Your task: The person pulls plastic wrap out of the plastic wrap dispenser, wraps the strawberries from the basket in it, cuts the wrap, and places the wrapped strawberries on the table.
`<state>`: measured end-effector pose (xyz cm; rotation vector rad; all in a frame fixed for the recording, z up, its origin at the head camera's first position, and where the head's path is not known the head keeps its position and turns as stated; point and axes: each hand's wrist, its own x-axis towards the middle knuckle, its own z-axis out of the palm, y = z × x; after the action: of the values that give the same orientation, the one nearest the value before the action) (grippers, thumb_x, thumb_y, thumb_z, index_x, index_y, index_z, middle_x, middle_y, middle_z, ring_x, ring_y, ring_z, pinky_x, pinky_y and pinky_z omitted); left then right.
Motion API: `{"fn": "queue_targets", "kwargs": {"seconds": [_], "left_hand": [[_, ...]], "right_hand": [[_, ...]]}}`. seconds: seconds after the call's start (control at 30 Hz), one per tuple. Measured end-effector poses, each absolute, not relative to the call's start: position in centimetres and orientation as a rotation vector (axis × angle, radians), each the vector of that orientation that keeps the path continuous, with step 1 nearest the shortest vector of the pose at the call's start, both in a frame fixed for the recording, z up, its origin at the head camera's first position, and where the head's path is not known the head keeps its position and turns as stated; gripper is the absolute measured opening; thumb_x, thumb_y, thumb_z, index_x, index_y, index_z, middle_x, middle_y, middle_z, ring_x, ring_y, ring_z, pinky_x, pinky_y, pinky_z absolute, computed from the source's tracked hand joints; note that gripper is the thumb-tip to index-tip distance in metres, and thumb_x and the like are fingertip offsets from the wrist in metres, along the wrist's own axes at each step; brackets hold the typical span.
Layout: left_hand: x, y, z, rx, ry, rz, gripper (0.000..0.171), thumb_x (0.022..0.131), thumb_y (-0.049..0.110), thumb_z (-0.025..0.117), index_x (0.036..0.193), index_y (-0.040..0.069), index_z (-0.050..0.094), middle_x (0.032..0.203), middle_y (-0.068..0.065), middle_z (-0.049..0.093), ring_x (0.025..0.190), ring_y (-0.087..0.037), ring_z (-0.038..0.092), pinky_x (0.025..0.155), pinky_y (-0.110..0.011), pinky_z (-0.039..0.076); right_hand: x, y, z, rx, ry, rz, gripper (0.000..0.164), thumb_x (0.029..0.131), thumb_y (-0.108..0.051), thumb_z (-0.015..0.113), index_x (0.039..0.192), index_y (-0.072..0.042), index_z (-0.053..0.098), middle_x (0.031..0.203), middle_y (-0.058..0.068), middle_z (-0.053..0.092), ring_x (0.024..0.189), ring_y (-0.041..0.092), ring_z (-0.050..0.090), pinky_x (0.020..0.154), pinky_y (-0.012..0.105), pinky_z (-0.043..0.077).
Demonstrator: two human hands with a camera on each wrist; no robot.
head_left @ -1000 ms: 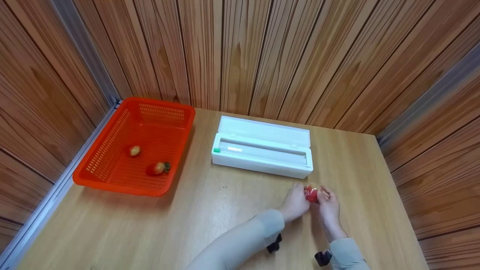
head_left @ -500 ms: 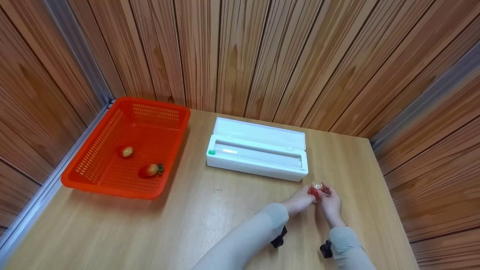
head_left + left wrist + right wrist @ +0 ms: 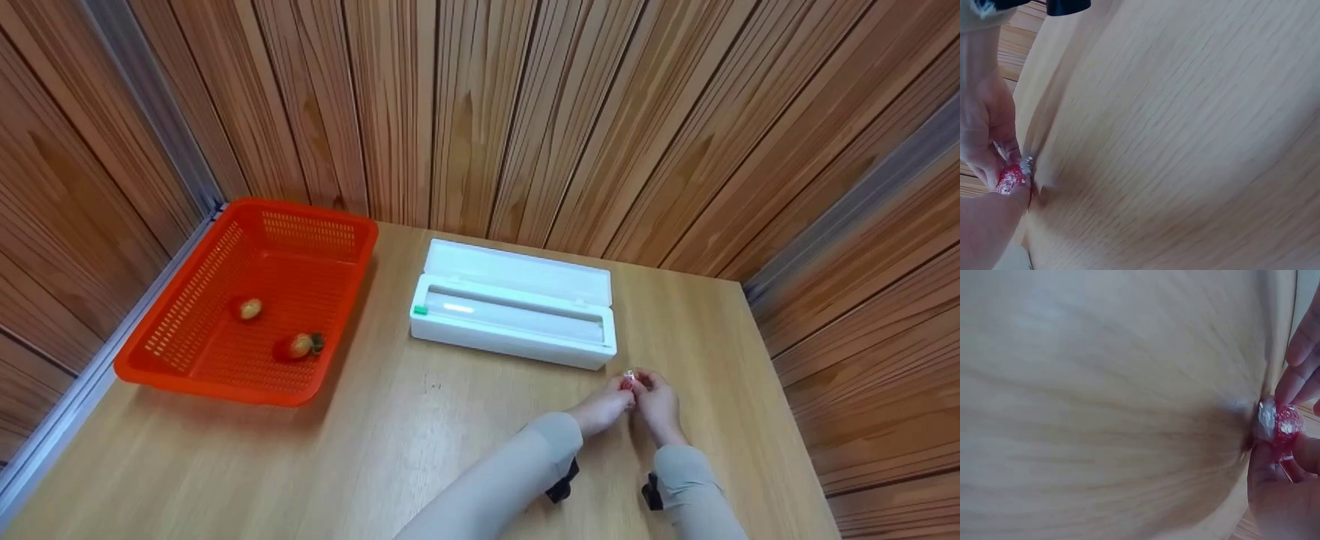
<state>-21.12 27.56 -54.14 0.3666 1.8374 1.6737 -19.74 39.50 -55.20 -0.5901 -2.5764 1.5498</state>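
Above the right part of the table, my two hands meet around a small red strawberry (image 3: pixel 628 380) wrapped in clear, shiny film. My left hand (image 3: pixel 602 407) pinches it from the left. From the other side, my right hand (image 3: pixel 660 409) grips it between thumb and fingers. Both wrist views show the wrapped strawberry (image 3: pixel 1010 179) with crinkled, gathered film (image 3: pixel 1266 417) at one end, and fingers cover much of it. Just behind the hands stands a white cling film dispenser (image 3: pixel 514 341), its lid (image 3: pixel 517 270) raised and a roll inside.
An orange-red plastic basket (image 3: pixel 225 388) stands at the left with two strawberries inside, one near its middle (image 3: pixel 250 308) and one with a green stem (image 3: pixel 301 346) nearer the front. Wood-panelled walls (image 3: pixel 487 112) enclose the wooden table (image 3: pixel 360 465) behind and at the sides.
The hands have turned the wrapped strawberry, so less red shows in the head view now. Both hands stay around it at nearly the same place. The head view has shifted slightly.
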Motion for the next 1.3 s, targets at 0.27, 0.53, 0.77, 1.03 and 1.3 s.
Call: {"fn": "queue_targets", "kwargs": {"seconds": [0.27,0.53,0.77,1.03,1.3], "left_hand": [[-21.5,27.4,-54.2,0.242,1.763,1.568,0.050,0.085,0.027,0.042,0.134,0.019,0.031,0.140,0.004,0.034,0.130,-0.016,0.030,0.107,-0.041,0.024],[-22.2,27.5,-54.4,0.264,1.795,1.590,0.053,0.087,0.025,0.038,0.137,0.016,0.025,0.143,0.002,0.030,0.132,-0.015,0.026,0.108,-0.037,0.022],[-22.3,27.3,-54.4,0.274,1.782,1.640,0.052,0.086,0.020,0.038,0.136,0.013,0.025,0.142,-0.001,0.030,0.132,-0.016,0.026,0.108,-0.037,0.022],[-22.1,26.6,-54.2,0.286,1.791,1.662,0.052,0.085,0.023,0.041,0.134,0.012,0.028,0.140,-0.003,0.032,0.131,-0.018,0.028,0.108,-0.039,0.021],[-21.7,24.9,-53.5,0.328,1.816,1.611,0.050,0.089,0.035,0.041,0.135,0.018,0.029,0.143,0.001,0.029,0.132,-0.018,0.027,0.108,-0.041,0.021]], "right_hand": [[-20.4,39.4,-53.8,-0.797,-2.688,1.718,0.043,0.094,-0.012,0.034,0.136,-0.003,0.028,0.135,0.018,0.034,0.122,0.030,0.035,0.094,0.036,0.040],[-21.5,39.3,-54.0,-0.773,-2.651,1.703,0.043,0.093,-0.009,0.036,0.134,-0.002,0.030,0.132,0.021,0.037,0.116,0.030,0.040,0.088,0.032,0.044],[-22.2,39.0,-54.1,-0.776,-2.626,1.644,0.041,0.092,-0.006,0.035,0.133,-0.001,0.033,0.125,0.020,0.043,0.108,0.025,0.045,0.073,0.020,0.046],[-22.2,38.6,-54.6,-0.879,-2.522,1.589,0.042,0.091,-0.012,0.043,0.131,-0.002,0.037,0.118,0.018,0.046,0.096,0.022,0.050,0.069,0.020,0.047],[-21.9,38.2,-54.2,-0.867,-2.493,1.560,0.045,0.093,-0.020,0.037,0.132,0.001,0.032,0.122,0.023,0.043,0.108,0.030,0.046,0.088,0.033,0.043]]}}
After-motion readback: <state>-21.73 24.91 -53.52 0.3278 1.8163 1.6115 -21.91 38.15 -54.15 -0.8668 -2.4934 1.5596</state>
